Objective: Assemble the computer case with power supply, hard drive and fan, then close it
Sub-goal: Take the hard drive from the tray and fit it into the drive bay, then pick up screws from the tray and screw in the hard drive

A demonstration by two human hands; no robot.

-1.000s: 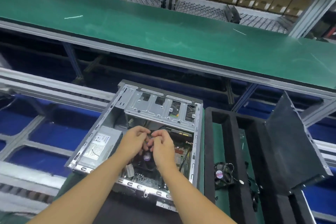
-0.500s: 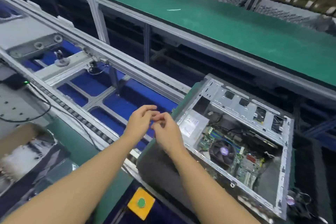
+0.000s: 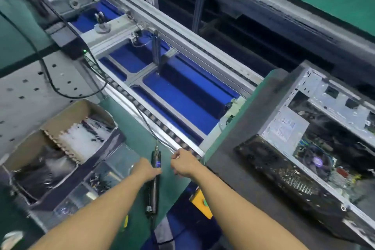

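ASSEMBLY LINE: An electric screwdriver is seen lying on the green counter. Its long axis runs straight away from the person, with the cable end farthest and the lit display facing up. The left hand is laid against the tool's left side about mid-length and is the nearer of the two. The right hand is held just to the tool's right, apart from it.

The left fingers are hidden beyond the hand and blurred, so it cannot be told whether the tool is gripped. The right fingers are curled in, with a small glint at their tips; whether something is pinched there cannot be made out.

The open case is set on its side well to the right of both hands. Its power supply is already seated, and a fan is visible on the board. The case's right end is cut off by the frame.

The next step is judged to be the picking up of the screwdriver. A box of parts is placed to the left, its contents smeared by motion.
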